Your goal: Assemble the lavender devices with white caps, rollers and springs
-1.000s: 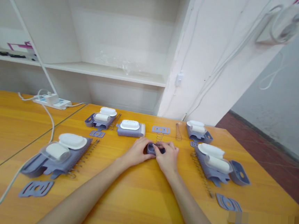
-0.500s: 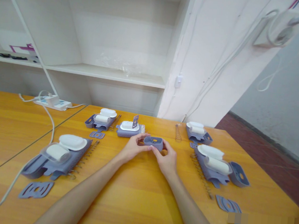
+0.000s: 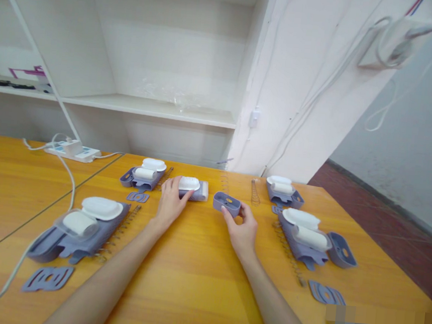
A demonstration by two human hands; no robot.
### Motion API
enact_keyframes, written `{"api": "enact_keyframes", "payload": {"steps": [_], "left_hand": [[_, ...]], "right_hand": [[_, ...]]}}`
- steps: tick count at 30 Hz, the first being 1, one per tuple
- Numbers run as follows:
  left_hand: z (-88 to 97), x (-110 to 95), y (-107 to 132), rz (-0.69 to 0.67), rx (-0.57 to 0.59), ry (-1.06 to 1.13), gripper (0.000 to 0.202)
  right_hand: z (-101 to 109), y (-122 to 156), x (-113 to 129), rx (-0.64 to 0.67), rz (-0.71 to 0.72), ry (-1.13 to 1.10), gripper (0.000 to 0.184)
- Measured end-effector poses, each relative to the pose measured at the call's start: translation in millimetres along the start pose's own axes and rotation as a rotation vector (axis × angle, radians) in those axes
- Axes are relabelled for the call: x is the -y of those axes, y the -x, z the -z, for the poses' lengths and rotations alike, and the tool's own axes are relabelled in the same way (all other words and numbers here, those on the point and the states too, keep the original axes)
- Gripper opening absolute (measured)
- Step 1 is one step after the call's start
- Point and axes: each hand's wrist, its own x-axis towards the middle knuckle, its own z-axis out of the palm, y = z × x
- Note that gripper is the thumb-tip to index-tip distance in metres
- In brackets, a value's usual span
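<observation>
My right hand point(image 3: 243, 228) pinches a small purple oval cap point(image 3: 227, 203) and holds it just above the wooden table point(image 3: 199, 271). My left hand point(image 3: 170, 202) has reached to the left and closes its fingers on a purple box with a white lid point(image 3: 194, 188) that sits on the table. A thin metal spring point(image 3: 225, 181) lies just behind the cap. Both forearms stretch out from the bottom of the view.
Purple trays with white pieces stand at the left point(image 3: 82, 226), back left point(image 3: 143, 175), back right point(image 3: 283, 190) and right point(image 3: 306, 236). Flat purple plates point(image 3: 47, 278) and springs point(image 3: 254, 191) lie about. A power strip point(image 3: 74, 150) and its cable are at far left.
My hands have parted: the left one let go of the purple cap and moved left onto the lidded box. The right one keeps the cap, lifted off the table.
</observation>
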Motion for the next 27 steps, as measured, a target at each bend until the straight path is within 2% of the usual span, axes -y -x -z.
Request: {"api": "enact_keyframes", "payload": {"steps": [4,8,11,16,20,24,27], "left_hand": [[-7.8,-6.3,3.5,-0.109,0.104,0.138,0.047],[-10.4,-21.9,8.1,-0.248,0.275,0.331,0.045],[-6.3,-36.1,13.0,-0.261,0.347,0.443,0.039],[6.4,-67.4,25.3,-0.086,0.222,0.494,0.035],[3.2,-87.4,34.7,-0.030,0.229,0.515,0.058],[-2.8,-91.4,38.0,-0.013,0.219,0.565,0.057],[-0.4,-87.8,34.3,0.004,0.208,0.579,0.059]], "right_hand": [[-1.0,2.0,2.1,0.039,0.033,0.019,0.034],[-1.4,4.0,2.7,0.070,0.073,0.067,0.035],[-1.1,4.1,2.6,0.080,0.084,0.090,0.037],[-1.3,3.2,0.1,0.038,0.080,0.164,0.037],[-2.6,5.4,-4.9,0.151,0.098,0.205,0.036],[-4.5,7.5,-8.2,0.251,0.169,0.264,0.034],[-4.8,7.3,-7.6,0.290,0.263,0.347,0.045]]}}
